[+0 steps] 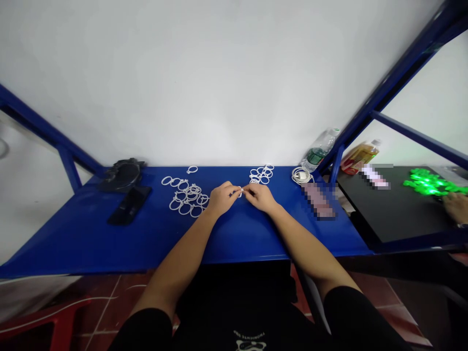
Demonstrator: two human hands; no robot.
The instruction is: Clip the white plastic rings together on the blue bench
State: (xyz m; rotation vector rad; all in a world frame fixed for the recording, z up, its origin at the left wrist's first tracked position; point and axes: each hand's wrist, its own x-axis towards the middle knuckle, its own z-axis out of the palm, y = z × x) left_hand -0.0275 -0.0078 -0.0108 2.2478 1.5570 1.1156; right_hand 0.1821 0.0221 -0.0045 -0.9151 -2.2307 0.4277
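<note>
Both hands meet over the middle of the blue table. Between their fingertips is a small white ring [240, 192], mostly hidden by the fingers. My left hand [221, 199] pinches it from one side, and my right hand [260, 197] pinches it from the other. To the left of my left hand lies a loose group of several white rings [185, 208], thin loops with small knobs, some overlapping. One single ring [192, 169] rests farther back, close to the wall. A smaller cluster of white rings [264, 180] sits just beyond my right hand.
On the table [248, 239], a dark phone-like slab [129, 205] and a black bundle [122, 174] lie left. A coiled white cable with plug [302, 175], a water bottle [320, 152] and a blurred-out item [319, 201] are right. A co-worker's hand [457, 207] is near glowing green pieces [426, 181].
</note>
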